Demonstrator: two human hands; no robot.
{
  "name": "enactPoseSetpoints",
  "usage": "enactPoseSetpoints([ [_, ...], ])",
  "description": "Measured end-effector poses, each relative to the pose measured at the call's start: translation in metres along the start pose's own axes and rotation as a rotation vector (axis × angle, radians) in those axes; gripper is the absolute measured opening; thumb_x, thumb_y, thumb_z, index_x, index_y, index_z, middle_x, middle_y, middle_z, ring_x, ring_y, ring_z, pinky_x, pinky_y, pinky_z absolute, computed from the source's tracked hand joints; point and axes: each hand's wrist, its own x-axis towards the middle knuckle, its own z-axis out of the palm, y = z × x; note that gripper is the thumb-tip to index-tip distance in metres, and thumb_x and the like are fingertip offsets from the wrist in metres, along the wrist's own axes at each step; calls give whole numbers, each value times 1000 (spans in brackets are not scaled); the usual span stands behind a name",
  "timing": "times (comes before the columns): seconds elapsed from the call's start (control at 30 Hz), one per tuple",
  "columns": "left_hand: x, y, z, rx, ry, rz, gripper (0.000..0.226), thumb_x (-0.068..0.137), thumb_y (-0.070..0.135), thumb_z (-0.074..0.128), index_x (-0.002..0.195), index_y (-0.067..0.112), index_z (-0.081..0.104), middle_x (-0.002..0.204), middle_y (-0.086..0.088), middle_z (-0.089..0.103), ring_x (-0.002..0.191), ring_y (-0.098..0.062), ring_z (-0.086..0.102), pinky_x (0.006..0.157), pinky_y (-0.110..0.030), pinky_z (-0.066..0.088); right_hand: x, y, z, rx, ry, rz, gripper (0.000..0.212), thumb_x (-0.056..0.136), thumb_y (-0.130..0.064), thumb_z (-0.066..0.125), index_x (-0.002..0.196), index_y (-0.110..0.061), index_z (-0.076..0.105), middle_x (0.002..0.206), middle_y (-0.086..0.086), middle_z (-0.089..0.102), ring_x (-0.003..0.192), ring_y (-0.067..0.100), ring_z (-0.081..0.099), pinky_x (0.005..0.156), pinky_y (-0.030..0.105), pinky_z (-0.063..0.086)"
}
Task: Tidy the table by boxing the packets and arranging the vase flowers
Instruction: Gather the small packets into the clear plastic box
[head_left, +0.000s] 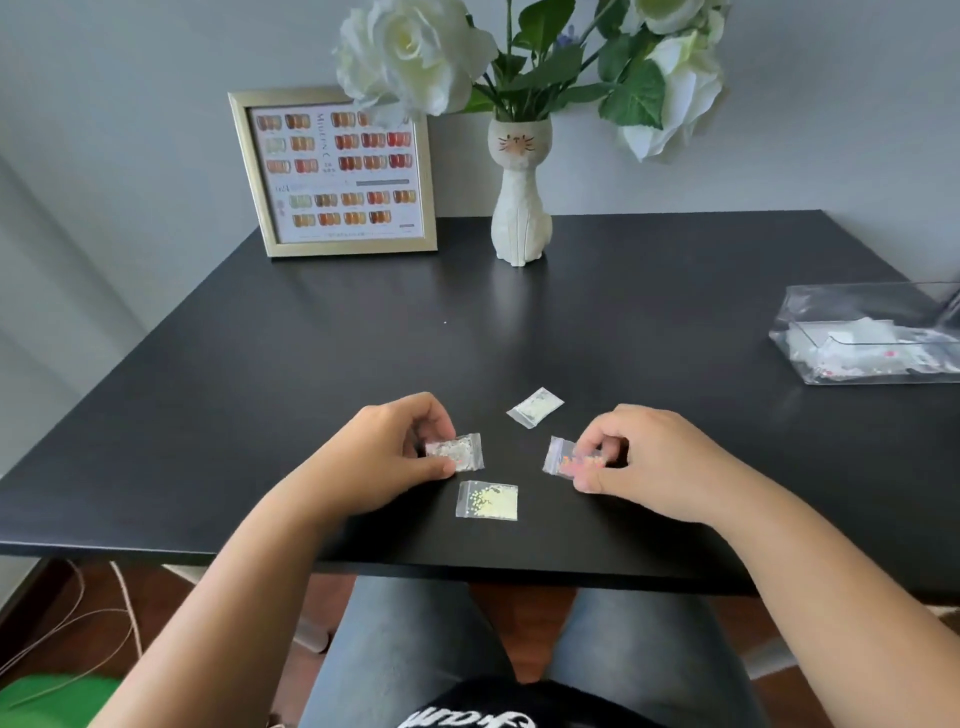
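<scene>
Several small clear packets lie near the front of the black table. My left hand pinches a white-filled packet between thumb and fingers. My right hand grips a pink-filled packet. A yellow-filled packet lies flat between my hands, and a pale packet lies just beyond them. A clear plastic box at the right edge holds several packets. A white cat-shaped vase with white flowers stands at the back.
A gold-framed nail colour chart leans against the wall at the back left, beside the vase. The table's front edge runs just below my forearms. Cables lie on the floor at the lower left.
</scene>
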Motion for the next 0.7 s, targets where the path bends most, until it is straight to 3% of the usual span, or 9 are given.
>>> enactPoseSetpoints([
  [0.13, 14, 15, -4, -81, 32, 84, 21, 77, 28, 79, 87, 36, 62, 72, 24, 62, 54, 2, 53, 55, -8, 40, -4, 6, -3, 41, 28, -1, 8, 74, -32, 74, 70, -38, 70, 83, -11, 62, 68, -10, 50, 59, 16, 35],
  [0.23, 37, 38, 2, -164, 118, 175, 20, 79, 27, 77, 92, 34, 63, 73, 13, 62, 53, -1, 50, 56, -9, 40, -9, 15, -14, 44, 88, 5, 13, 79, -33, 72, 72, -44, 71, 81, -13, 63, 69, -8, 52, 59, 14, 34],
  [0.37, 70, 75, 20, -183, 107, 319, 17, 84, 22, 72, 97, 29, 63, 76, 6, 64, 57, -5, 54, 61, -15, 47, -17, 34, -43, 22, 226, 49, 12, 81, -34, 71, 70, -38, 71, 79, -12, 63, 70, -6, 53, 58, 17, 34],
  [0.47, 94, 102, 35, -177, 110, 407, 12, 86, 18, 69, 94, 25, 65, 77, 5, 67, 61, -10, 58, 62, -13, 46, -22, 51, -72, -13, 324, 90, 14, 84, -34, 68, 70, -35, 69, 80, -13, 61, 75, -6, 52, 59, 19, 35],
  [0.6, 121, 139, 58, -326, 177, 504, 4, 90, 15, 65, 92, 19, 67, 81, 7, 69, 69, -3, 61, 67, -10, 45, -27, 83, -110, -95, 473, 171, 14, 89, -35, 61, 77, -33, 68, 86, -14, 60, 75, 3, 55, 59, 19, 36],
  [0.7, 142, 169, 76, -381, 230, 576, 10, 91, 11, 63, 94, 17, 71, 90, 3, 70, 81, -5, 66, 76, -17, 52, -26, 113, -137, -133, 629, 198, 14, 90, -28, 61, 77, -30, 65, 87, -9, 59, 75, 5, 55, 60, 22, 36],
])
